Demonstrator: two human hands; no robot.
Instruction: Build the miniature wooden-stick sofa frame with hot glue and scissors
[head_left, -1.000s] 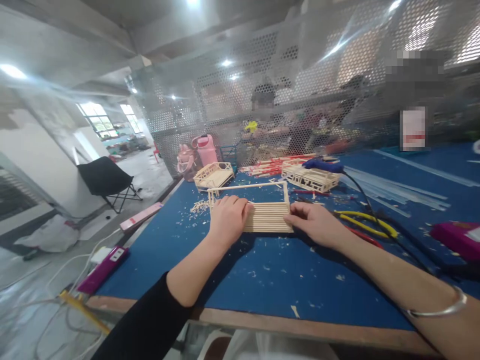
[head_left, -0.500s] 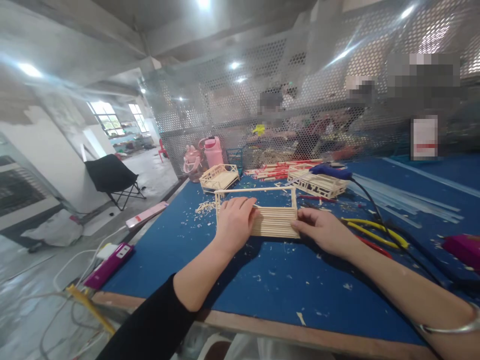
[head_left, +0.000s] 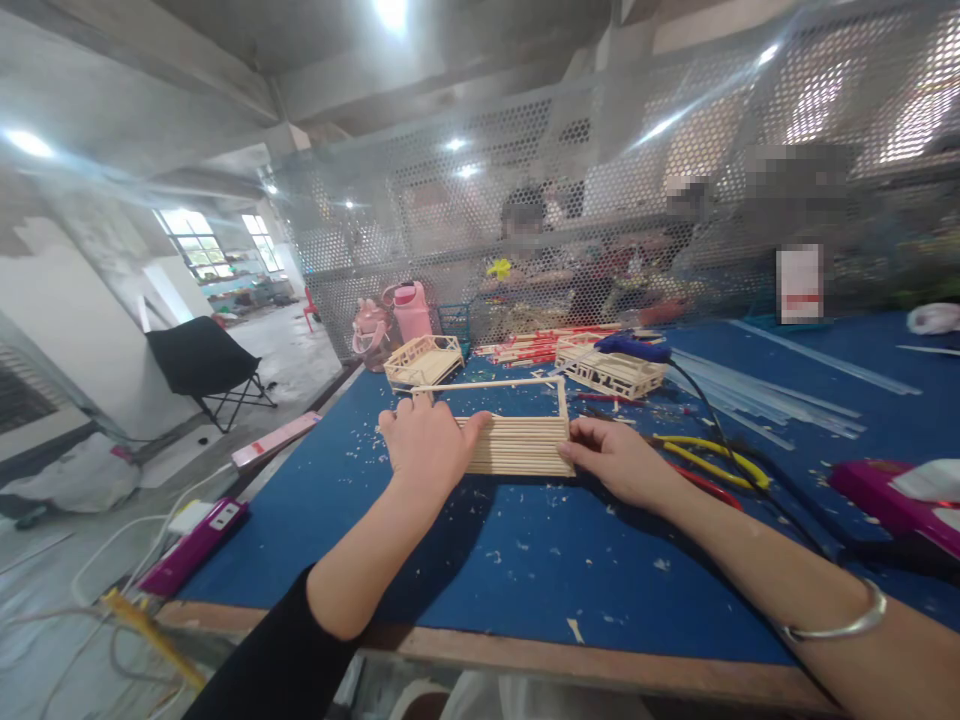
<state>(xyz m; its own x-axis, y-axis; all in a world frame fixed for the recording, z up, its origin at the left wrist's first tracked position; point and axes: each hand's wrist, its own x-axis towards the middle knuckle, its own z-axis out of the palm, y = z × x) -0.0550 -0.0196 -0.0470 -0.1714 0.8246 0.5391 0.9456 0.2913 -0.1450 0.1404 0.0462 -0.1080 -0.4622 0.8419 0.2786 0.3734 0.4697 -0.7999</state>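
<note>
Stick panel [head_left: 517, 445], light & fragile, on blue worktop [head_left: 540, 560].
L hand [head_left: 424, 445] flat, grip spread on panel's left end; R hand [head_left: 611, 462] pinching right edge. Best held by edges.

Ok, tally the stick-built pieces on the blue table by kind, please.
Flat stick panel with upright frame, under both hands: 1
Small railed stick models at the back: 2
Total: 3

Craft workshop, blue workbench [head_left: 525, 580], pliers [head_left: 712, 462], wood shavings [head_left: 517, 545]
</note>
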